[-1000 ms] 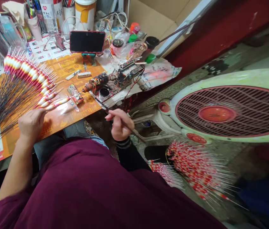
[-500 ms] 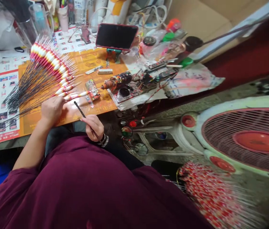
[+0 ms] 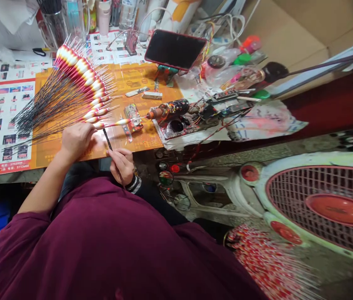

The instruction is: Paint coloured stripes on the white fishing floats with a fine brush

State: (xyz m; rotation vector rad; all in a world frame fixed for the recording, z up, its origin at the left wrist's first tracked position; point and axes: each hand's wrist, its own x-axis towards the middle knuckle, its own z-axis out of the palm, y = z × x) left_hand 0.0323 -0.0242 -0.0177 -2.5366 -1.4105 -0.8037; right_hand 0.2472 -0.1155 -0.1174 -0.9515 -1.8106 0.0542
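My left hand (image 3: 78,138) is closed in a pinch at the left end of a slim float (image 3: 120,122), which looks like a fishing float with red, yellow and white bands. The float lies level, its thin right tip reaching a paint-spattered rotary tool (image 3: 171,109). In my right hand (image 3: 122,164) is a dark paintbrush (image 3: 109,143), its tip up close beneath the float; I cannot tell whether they touch. Beyond my left hand, many similar floats (image 3: 82,71) lie fanned out, with dark stems toward the left. A paint-stained block (image 3: 133,117) sits behind the float's right end.
A phone (image 3: 175,49) stands on a holder at the back. Bottles, cups and cables crowd the rear edge. Paint-smeared paper (image 3: 270,121) hangs at the table's right. Beside me on the floor are a fan (image 3: 335,208) and a bundle of red-white floats (image 3: 266,258).
The view has shifted, so the table items appear farther right. My left hand stays at the float, and my right hand keeps the paintbrush, its tip now closer to the float's left end.
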